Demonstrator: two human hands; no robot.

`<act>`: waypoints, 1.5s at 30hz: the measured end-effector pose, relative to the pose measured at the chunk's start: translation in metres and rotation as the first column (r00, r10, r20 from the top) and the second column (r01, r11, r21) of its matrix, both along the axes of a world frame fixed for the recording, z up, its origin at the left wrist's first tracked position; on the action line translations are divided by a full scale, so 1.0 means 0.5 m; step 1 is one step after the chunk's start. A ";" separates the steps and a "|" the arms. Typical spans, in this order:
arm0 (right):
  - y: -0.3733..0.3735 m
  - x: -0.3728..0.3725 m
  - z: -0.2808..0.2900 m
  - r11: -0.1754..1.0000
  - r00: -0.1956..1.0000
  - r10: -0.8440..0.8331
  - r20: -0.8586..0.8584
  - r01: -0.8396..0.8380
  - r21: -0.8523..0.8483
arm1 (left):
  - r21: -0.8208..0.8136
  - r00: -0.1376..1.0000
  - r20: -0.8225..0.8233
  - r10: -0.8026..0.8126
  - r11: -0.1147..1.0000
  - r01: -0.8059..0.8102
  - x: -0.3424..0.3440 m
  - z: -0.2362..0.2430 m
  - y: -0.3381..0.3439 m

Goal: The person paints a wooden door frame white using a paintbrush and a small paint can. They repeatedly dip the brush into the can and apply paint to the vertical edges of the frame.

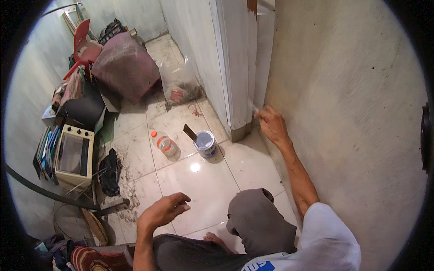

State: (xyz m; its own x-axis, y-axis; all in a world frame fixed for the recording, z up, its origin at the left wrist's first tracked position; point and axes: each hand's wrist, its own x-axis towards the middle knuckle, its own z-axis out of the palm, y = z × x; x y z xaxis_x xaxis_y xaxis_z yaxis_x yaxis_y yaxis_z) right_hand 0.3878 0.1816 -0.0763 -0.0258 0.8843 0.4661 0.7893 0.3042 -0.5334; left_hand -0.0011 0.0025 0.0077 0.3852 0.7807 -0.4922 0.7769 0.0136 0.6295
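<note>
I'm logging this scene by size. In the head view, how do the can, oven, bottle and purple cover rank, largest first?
1. Purple cover
2. Oven
3. Can and bottle: too alike to rank

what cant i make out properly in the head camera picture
All in the head view:
Tool: tip blurred, grip covered by the right hand.
Stick: lower end hidden by the can it stands in.
Black object: cut off by the picture's dark right rim.
</note>
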 end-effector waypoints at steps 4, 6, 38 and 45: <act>0.025 0.016 0.056 0.978 0.997 0.036 -0.068 -0.021 0.209 | -0.013 1.000 -0.002 -0.023 1.000 0.023 0.004 -0.002 0.005; 0.060 0.011 0.165 0.918 0.988 0.051 -0.147 0.012 0.396 | -0.007 0.999 0.006 -0.047 0.999 0.047 0.007 -0.001 0.011; 0.008 -0.034 0.149 0.860 0.950 -0.025 -0.310 0.179 0.479 | 0.012 0.998 0.039 -0.046 0.999 0.045 -0.001 -0.010 -0.001; 0.025 -0.020 0.127 0.874 0.976 0.036 -0.216 0.074 0.481 | -0.057 0.997 -0.039 -0.066 0.996 0.063 0.003 -0.004 0.018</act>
